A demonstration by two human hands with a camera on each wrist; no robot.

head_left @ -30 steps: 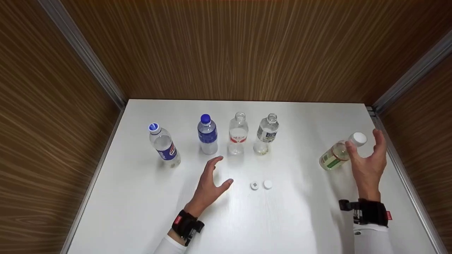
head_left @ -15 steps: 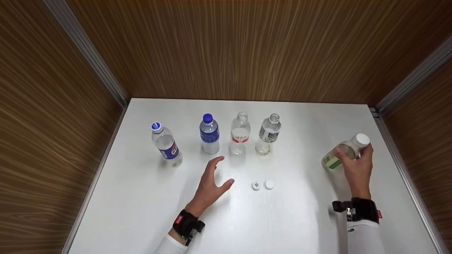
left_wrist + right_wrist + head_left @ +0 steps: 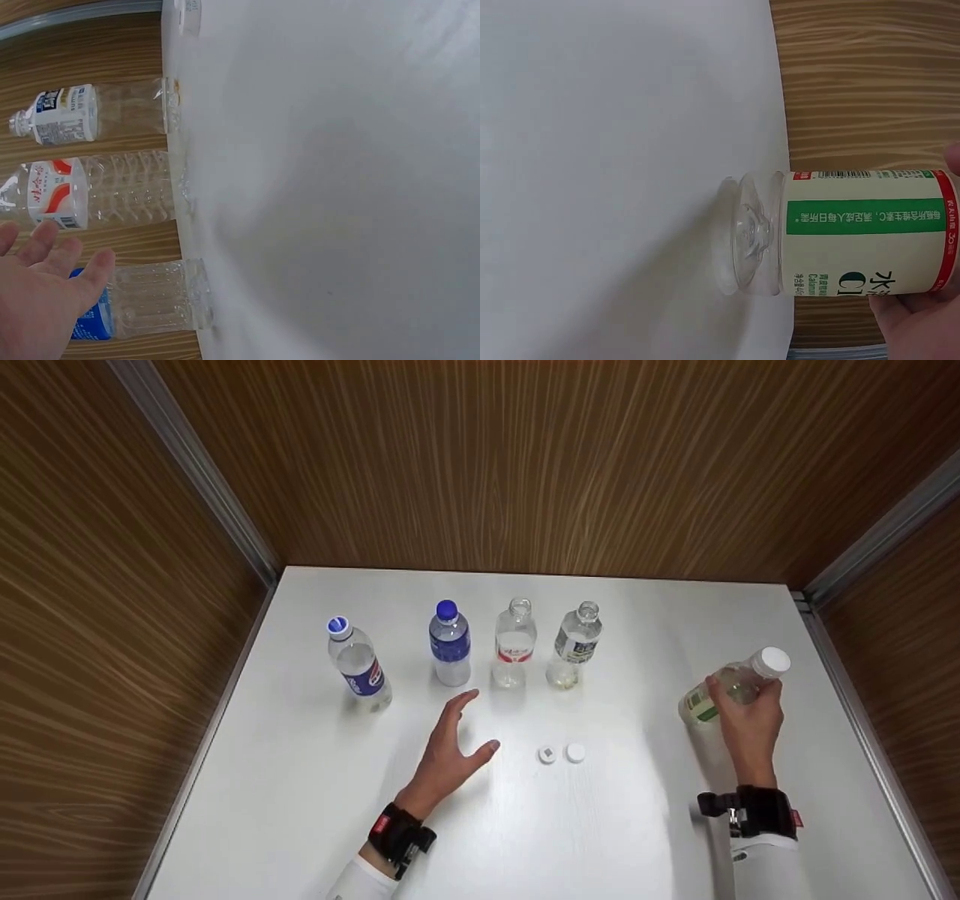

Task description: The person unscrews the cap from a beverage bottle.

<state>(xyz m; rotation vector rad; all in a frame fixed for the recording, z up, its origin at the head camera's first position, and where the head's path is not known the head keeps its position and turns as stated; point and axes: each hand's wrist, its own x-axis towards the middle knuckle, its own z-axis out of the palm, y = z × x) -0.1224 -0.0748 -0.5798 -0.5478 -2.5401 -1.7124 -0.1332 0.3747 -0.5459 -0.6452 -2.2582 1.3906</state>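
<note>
At the right of the table, my right hand (image 3: 750, 727) grips a clear bottle (image 3: 739, 682) with a white cap. Its cream and green label (image 3: 866, 232) faces the right wrist camera; whether its base touches the table, I cannot tell. My left hand (image 3: 446, 757) hovers with spread fingers and holds nothing, in front of a blue-capped bottle (image 3: 450, 649). Beside that bottle stand two uncapped clear bottles, one with a red and white label (image 3: 515, 649), the other with a black and white label (image 3: 576, 645).
Two white bottle caps (image 3: 575, 752) lie on the white table (image 3: 600, 832), right of my left hand. A bottle with a blue and white cap (image 3: 360, 667) stands at the left. Wood-grain panels (image 3: 525, 465) rise behind and on both sides.
My right hand has come in from the right and closed its fingers around the white-capped bottle. My left hand keeps its pose. The head view has shifted slightly.
</note>
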